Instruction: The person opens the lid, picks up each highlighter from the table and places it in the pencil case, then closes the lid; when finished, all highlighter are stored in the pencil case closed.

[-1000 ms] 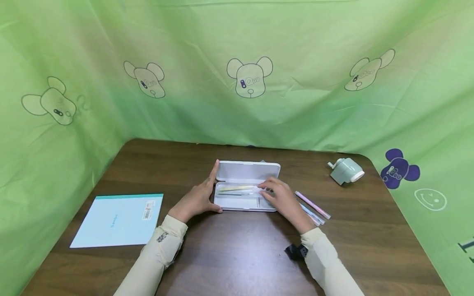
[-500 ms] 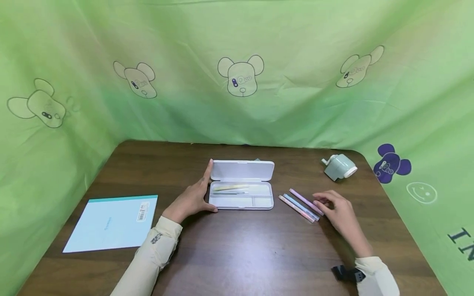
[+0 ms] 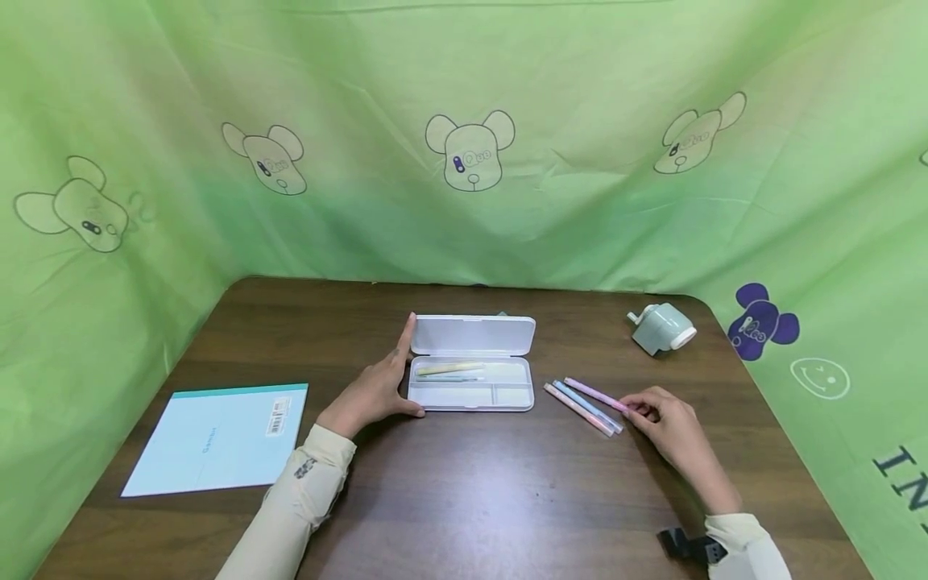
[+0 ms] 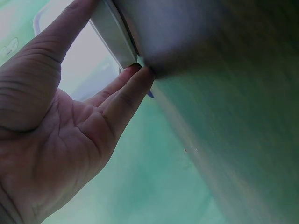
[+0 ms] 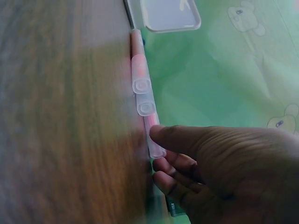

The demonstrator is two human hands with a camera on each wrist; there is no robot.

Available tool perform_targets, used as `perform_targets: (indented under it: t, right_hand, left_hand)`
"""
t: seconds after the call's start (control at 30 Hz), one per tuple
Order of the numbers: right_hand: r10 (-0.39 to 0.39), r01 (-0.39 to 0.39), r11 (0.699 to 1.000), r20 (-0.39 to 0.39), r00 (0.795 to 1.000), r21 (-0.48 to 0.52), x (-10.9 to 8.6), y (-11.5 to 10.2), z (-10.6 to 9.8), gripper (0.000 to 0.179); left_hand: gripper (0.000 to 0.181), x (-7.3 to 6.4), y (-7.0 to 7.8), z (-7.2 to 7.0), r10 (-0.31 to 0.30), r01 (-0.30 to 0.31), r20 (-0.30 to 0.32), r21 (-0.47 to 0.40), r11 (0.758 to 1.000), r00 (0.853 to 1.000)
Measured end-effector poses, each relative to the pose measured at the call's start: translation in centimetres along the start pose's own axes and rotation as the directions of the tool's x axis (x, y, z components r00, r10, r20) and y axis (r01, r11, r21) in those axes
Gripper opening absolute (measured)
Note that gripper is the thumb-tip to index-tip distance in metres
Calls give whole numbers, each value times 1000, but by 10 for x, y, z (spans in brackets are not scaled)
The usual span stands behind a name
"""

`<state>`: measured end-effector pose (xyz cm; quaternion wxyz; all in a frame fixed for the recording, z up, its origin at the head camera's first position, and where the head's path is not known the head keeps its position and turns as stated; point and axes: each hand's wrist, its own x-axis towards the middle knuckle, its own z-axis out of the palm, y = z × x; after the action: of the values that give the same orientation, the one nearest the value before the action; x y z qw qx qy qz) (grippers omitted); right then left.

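Note:
A white pencil case (image 3: 471, 396) lies with its lid raised at the middle of the table. Inside its back compartment are a yellow pen (image 3: 451, 368) and a pale blue pen (image 3: 449, 378). My left hand (image 3: 371, 396) spans the case's left end, fingers fairly straight, thumb by the front corner and index finger along the lid. The left wrist view shows fingertips touching the case (image 4: 114, 37). My right hand (image 3: 670, 427) pinches the near end of a purple-pink pen (image 3: 590, 392) between thumb and fingers. Beside it lie a blue pen (image 3: 586, 403) and a pink pen (image 3: 576, 408).
A light blue notebook (image 3: 217, 439) lies on the left of the table (image 3: 464, 499). Toward the back right stands a grey-green crank pencil sharpener (image 3: 661, 329). Something small and greyish shows behind the case lid. A green printed curtain (image 3: 348, 193) surrounds the table.
My right hand has left the case's right side, moved right to the pens and taken hold of the purple-pink one. My left hand stays at the case.

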<state>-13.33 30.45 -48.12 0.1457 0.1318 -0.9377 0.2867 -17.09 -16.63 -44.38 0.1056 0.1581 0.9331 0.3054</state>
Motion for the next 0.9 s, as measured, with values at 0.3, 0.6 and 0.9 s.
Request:
perform_targets:
  t: [0.3,0.6,0.9]
  right_hand:
    - [-41,50,994,-92,995,94,21,-17,20,17]
    - [-95,91,984,23,995,155,60,-53,58,14]
    - [-196,171,958,90,976,232,81,-94,90,13]
  left_hand:
    - [152,-3,-3,-3,-8,8,-2,-4,1000,1000]
    - [153,-2,-3,-1,-18,18,3,2,1000,1000]
    - [152,-1,1,-1,-9,9,6,2,1000,1000]
